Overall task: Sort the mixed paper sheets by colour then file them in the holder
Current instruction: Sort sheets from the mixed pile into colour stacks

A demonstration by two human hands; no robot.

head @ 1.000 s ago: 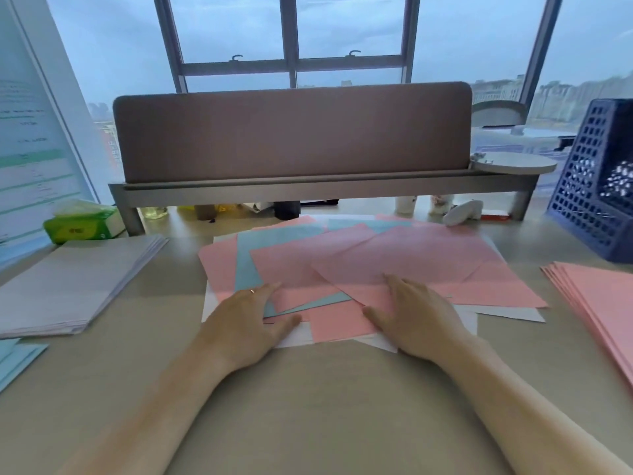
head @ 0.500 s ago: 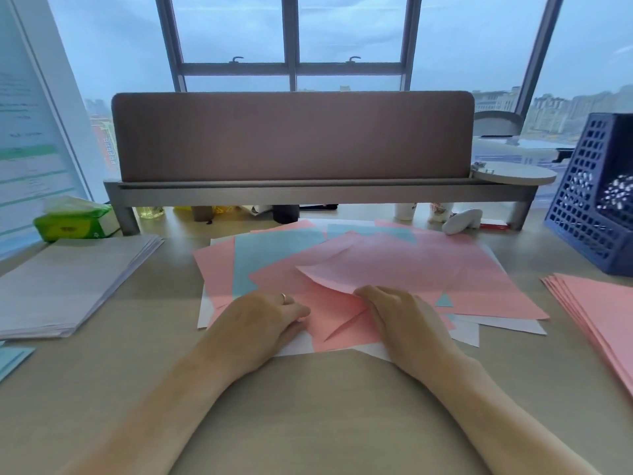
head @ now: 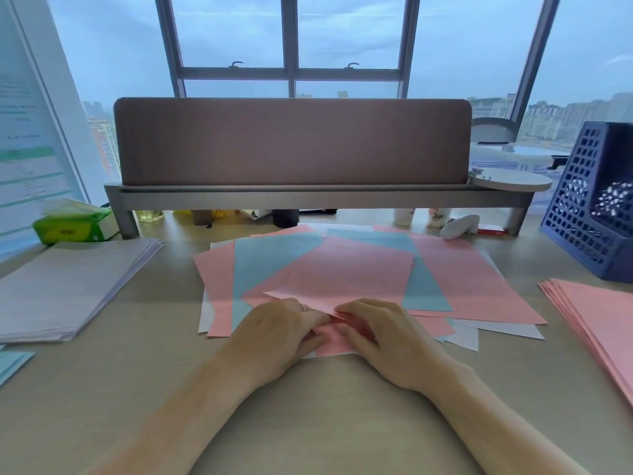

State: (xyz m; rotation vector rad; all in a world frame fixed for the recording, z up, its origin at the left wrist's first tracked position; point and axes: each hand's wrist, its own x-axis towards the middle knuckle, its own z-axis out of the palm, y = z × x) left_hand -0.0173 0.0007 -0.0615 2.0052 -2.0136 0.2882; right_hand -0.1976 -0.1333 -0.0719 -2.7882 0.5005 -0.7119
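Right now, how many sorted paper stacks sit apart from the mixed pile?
3: white stack at left, blue stack at the left edge, mostly out of frame, pink stack at right. More may lie outside the view.

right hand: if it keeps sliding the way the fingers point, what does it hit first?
The right hand points inward-left along the mixed paper pile, so it likely meets the left hand first; their fingertips look nearly touching, though depth is unclear.
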